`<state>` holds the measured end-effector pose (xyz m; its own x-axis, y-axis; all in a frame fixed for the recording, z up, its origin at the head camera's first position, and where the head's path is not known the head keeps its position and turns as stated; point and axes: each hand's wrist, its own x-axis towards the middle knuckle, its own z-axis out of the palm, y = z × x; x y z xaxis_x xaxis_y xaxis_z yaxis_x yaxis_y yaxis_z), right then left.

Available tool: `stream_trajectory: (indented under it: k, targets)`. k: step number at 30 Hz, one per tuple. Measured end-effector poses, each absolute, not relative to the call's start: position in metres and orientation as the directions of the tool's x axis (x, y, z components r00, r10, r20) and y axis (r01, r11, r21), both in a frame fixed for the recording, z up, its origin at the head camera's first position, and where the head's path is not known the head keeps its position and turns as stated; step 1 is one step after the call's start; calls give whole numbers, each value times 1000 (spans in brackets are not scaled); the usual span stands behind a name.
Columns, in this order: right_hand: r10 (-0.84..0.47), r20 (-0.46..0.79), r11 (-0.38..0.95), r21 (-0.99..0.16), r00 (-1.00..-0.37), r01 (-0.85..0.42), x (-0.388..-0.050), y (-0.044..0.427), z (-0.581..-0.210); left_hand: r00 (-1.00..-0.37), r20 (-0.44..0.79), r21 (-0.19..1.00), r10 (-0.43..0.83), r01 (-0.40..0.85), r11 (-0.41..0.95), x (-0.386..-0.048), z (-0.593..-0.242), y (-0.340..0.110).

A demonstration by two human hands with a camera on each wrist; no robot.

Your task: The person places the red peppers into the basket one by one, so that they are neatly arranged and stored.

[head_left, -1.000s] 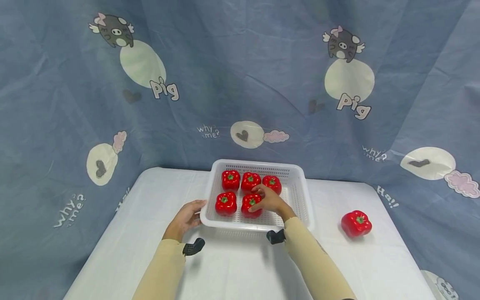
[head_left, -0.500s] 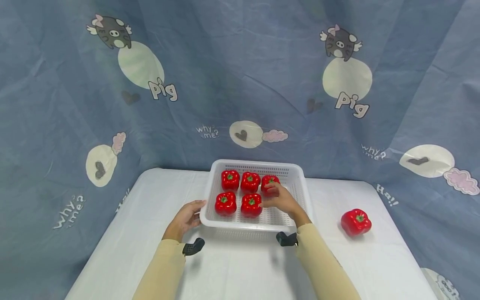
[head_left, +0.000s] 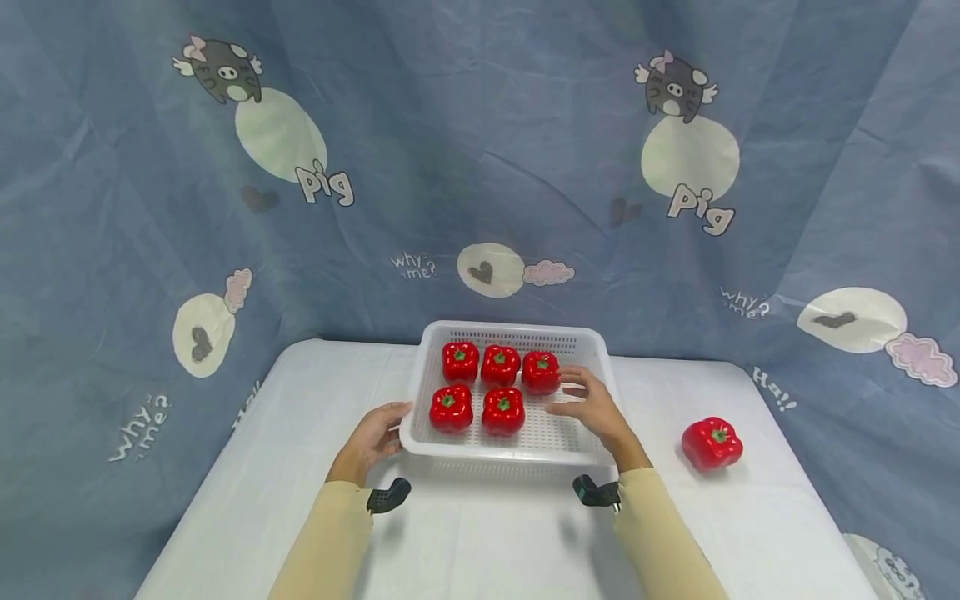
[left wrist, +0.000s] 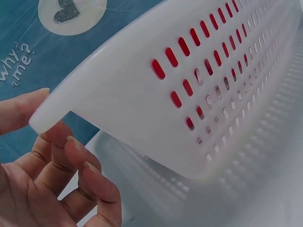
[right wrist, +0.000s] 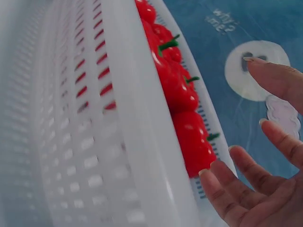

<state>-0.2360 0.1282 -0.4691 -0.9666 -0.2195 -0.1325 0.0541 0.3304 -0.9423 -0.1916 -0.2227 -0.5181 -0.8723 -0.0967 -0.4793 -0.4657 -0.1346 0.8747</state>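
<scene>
A white slotted plastic basket stands on the table with several red bell peppers inside. Three form the back row, among them the back right pepper; the front row has a left pepper and a right pepper. At the basket's left end my left hand pinches the rim, thumb on top and fingers curled beneath, as the left wrist view shows. My right hand hovers over the basket's right part, fingers spread and holding nothing, close beside the back right pepper. One more bell pepper lies tilted on the table at the right.
The table has a white cover. Behind it hangs a blue printed curtain, and the basket's far side stands near that curtain. Each wrist wears a small black camera mount, such as the left mount.
My right hand has let go of the front right pepper and moved right, away from it. The left hand stays at the basket rim.
</scene>
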Motion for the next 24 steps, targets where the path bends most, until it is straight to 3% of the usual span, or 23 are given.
stream_trajectory:
  k: [24]
  targets:
    - [-91,-74,221,-974,-993,52,-210,195,-473,-875,-478,875,-79,-466,-133,-191,-517,-223]
